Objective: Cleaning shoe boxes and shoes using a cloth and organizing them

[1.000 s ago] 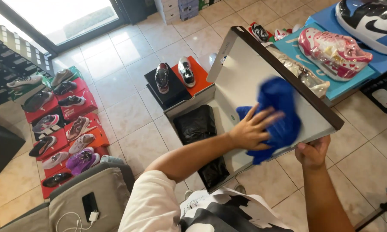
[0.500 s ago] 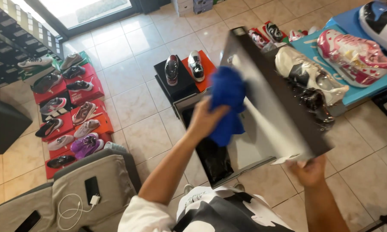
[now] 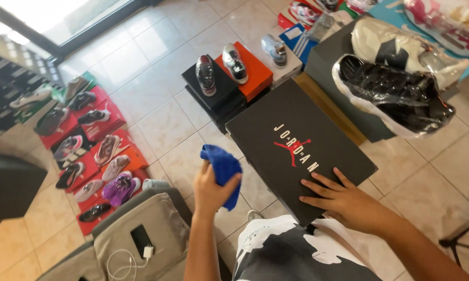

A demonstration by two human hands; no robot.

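Right in the middle of the frame sits the black shoebox (image 3: 297,151), lid up, flat and slightly angled, its near corner against the person's lap. The right hand (image 3: 343,200) lies on the lower right part of that lid, palm down, fingers spread and loose, gripping nothing, just pressing on the cardboard. Over to the left of the box, the left hand (image 3: 211,190) is closed around a blue cloth (image 3: 224,166), bunched up in the fist, held just off the box's left edge and not touching the lid as far as I can see.

Behind the box, upper centre, a black box and an orange box (image 3: 252,70) stand side by side on the tiled floor (image 3: 156,119), each with a single sneaker on top. At the upper right, a grey stand (image 3: 343,93) carries a black shoe wrapped in clear plastic (image 3: 395,96), and a white wrapped shoe (image 3: 401,44) just behind it. Along the left edge of the frame runs a row of sneakers on red boxes (image 3: 88,151). Lower left, a grey chair (image 3: 135,234) holds a phone (image 3: 139,240) with a white charging cable plugged in.
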